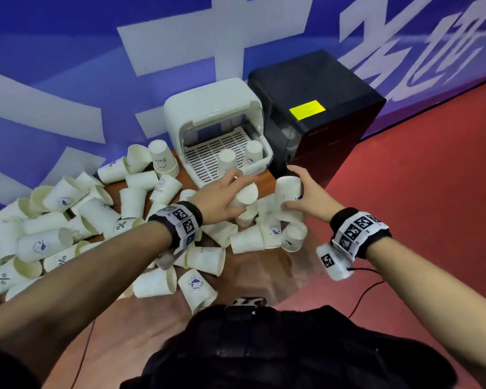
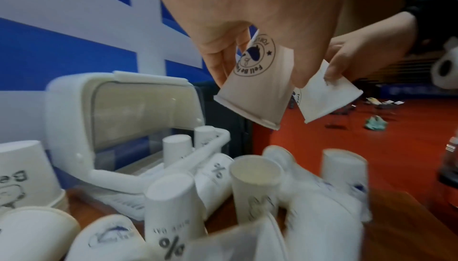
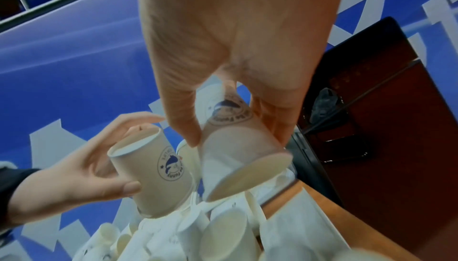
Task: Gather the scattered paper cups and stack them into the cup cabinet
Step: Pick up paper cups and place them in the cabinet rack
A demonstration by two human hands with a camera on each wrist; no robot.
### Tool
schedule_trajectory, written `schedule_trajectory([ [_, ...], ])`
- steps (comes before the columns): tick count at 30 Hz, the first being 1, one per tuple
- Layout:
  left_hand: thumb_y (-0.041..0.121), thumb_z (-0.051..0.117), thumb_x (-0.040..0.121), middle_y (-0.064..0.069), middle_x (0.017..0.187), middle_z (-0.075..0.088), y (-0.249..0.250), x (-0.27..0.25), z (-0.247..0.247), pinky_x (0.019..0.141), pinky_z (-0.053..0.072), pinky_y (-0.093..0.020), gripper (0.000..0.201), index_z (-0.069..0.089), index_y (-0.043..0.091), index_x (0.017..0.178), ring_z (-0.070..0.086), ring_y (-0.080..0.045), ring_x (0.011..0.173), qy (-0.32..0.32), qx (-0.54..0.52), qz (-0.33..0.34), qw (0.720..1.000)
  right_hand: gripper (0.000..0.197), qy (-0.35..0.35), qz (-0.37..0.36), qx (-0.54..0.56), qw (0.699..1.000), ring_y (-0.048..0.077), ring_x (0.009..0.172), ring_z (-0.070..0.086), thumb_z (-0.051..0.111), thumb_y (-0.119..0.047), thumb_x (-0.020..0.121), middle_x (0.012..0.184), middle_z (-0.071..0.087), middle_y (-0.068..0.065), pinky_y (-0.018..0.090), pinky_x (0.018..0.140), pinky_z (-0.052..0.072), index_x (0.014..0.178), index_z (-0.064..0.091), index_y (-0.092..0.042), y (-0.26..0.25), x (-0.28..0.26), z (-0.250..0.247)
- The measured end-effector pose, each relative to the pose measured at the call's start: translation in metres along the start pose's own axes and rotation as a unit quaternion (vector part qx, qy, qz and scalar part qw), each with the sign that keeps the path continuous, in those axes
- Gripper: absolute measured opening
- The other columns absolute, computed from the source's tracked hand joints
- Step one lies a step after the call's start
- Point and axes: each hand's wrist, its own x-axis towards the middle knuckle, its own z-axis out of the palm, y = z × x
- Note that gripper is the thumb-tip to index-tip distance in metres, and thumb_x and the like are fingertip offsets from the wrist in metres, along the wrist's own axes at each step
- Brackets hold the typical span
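One paper cup (image 1: 246, 196) is pinched by the left hand (image 1: 222, 193), another cup (image 1: 288, 195) is gripped by the right hand (image 1: 310, 192), both held before the cup cabinet (image 1: 216, 136), presumably for nesting.

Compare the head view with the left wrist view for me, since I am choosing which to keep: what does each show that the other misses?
Only the head view shows both forearms, the heap of scattered cups on the table's left, and the yellow label on the black box.

Only the left wrist view shows the whale logo on the cup in the left hand close up, and litter on the red floor.

Both show the left hand and right hand each holding a cup, and the open cup cabinet with two upturned cups inside.
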Motion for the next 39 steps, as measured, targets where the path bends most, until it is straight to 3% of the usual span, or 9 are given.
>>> schedule_trajectory([
  [6,0.047,0.061,0.078,0.002,0.131,0.042,-0.026,0.023,-0.024,0.097,0.042,-0.039,0.065,0.039,0.026,0.135,0.045,-0.018,0.118,0.095,-0.084,-0.082,0.989,0.085,0.05,-0.035,-0.008,0.998,0.022,0.118,0.049,0.082,-0.013,0.07,0.133,0.047,0.01,0.027,0.097,0.039,0.141,0.036,-0.016,-0.016,0.053,-0.019],
  [10,0.035,0.073,0.079,0.001,0.136,0.045,-0.045,0.033,-0.031,0.101,0.037,-0.033,0.066,0.041,0.025,0.136,0.043,-0.017,0.123,0.153,-0.123,-0.154,0.968,0.093,0.071,-0.076,0.018,0.994,0.011,0.129,0.039,0.08,-0.013,0.071,0.147,0.037,0.002,0.024,0.107,0.03,0.147,0.028,-0.022,-0.028,0.079,-0.025],
  [12,0.033,0.074,0.079,0.001,0.137,0.046,-0.052,0.036,-0.033,0.098,0.038,-0.031,0.067,0.042,0.023,0.136,0.045,-0.017,0.122,0.18,-0.13,-0.185,0.957,0.092,0.08,-0.09,0.004,0.993,0.007,0.124,0.038,0.079,-0.016,0.073,0.143,0.039,0.002,0.023,0.106,0.029,0.148,0.026,-0.025,-0.032,0.092,-0.025],
  [15,0.03,0.075,0.079,-0.001,0.135,0.048,-0.06,0.039,-0.035,0.097,0.039,-0.03,0.064,0.043,0.019,0.134,0.048,-0.018,0.12,0.205,-0.155,-0.212,0.943,0.089,0.091,-0.092,-0.012,0.991,0.014,0.115,0.042,0.076,-0.019,0.074,0.126,0.044,0.007,0.026,0.103,0.032,0.147,0.027,-0.029,-0.038,0.114,-0.022],
  [19,0.031,0.073,0.081,0.0,0.134,0.049,-0.07,0.037,-0.036,0.097,0.042,-0.033,0.063,0.042,0.021,0.134,0.049,-0.017,0.117,0.22,-0.169,-0.245,0.929,0.076,0.07,-0.074,-0.042,0.994,0.022,0.115,0.043,0.07,-0.014,0.079,0.126,0.039,0.012,0.026,0.102,0.032,0.144,0.032,-0.024,-0.047,0.145,-0.015],
  [22,0.028,0.071,0.083,0.004,0.136,0.049,-0.078,0.035,-0.036,0.101,0.04,-0.032,0.059,0.044,0.027,0.135,0.046,-0.012,0.121,0.221,-0.172,-0.22,0.934,0.065,0.074,-0.064,-0.064,0.993,0.027,0.114,0.047,0.069,-0.013,0.08,0.127,0.038,0.014,0.022,0.096,0.032,0.138,0.039,-0.017,-0.049,0.168,-0.011],
  [27,0.029,0.07,0.085,0.003,0.134,0.05,-0.097,0.033,-0.03,0.105,0.036,-0.033,0.052,0.05,0.029,0.133,0.042,-0.012,0.124,0.215,-0.153,-0.22,0.939,0.058,0.082,-0.034,-0.105,0.991,0.033,0.108,0.051,0.068,-0.017,0.082,0.126,0.04,0.015,0.036,0.091,0.041,0.131,0.039,-0.012,-0.043,0.199,-0.002],
  [30,0.029,0.07,0.085,0.0,0.131,0.05,-0.103,0.032,-0.026,0.104,0.038,-0.033,0.05,0.051,0.027,0.131,0.044,-0.014,0.121,0.213,-0.156,-0.228,0.937,0.057,0.068,-0.034,-0.194,0.978,0.042,0.102,0.053,0.066,-0.026,0.085,0.12,0.043,0.017,0.042,0.082,0.044,0.131,0.037,-0.01,-0.036,0.212,0.005],
  [39,0.035,0.07,0.084,0.003,0.13,0.051,-0.116,0.039,-0.013,0.1,0.04,-0.031,0.05,0.05,0.029,0.129,0.047,-0.011,0.117,0.207,-0.174,-0.254,0.929,0.05,0.044,-0.038,-0.306,0.95,0.045,0.094,0.057,0.057,-0.036,0.09,0.123,0.041,0.018,0.038,0.069,0.037,0.126,0.038,-0.007,-0.034,0.239,0.008],
])
